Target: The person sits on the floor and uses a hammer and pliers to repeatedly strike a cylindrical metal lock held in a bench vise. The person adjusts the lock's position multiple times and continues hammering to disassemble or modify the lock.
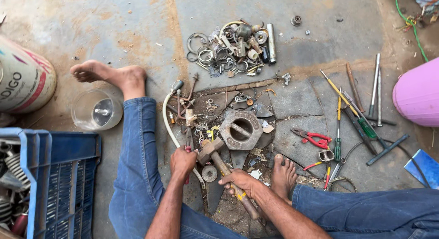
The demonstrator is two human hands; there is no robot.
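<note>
Steel-headed and wooden-shafted, the hammer [224, 168] lies slanted between the seated person's knees, its blunt head [210, 150] resting just beside a round cast-metal plate [241, 129] on the cracked stone slab [297, 102]. The right hand [240, 181] is wrapped closed around the middle of the handle, fingers curled over the yellow-marked wood. The left hand [182, 161] is clenched on a red-handled tool [187, 175] — its working end is hidden, so its kind cannot be told — close beside a pale hose [168, 124].

By its look the hammer will handle head-heavy and stiff; a hold farther down the shaft would give more swing, the present mid-shaft hold more control. The handle appears worn and stained, likely dry rather than slippery.

Beyond the plate sits a heap of rings and fittings [233, 49]; to the person's right, screwdrivers [338, 129] and red pliers [313, 138] — to the left, a blue crate [68, 175].
</note>
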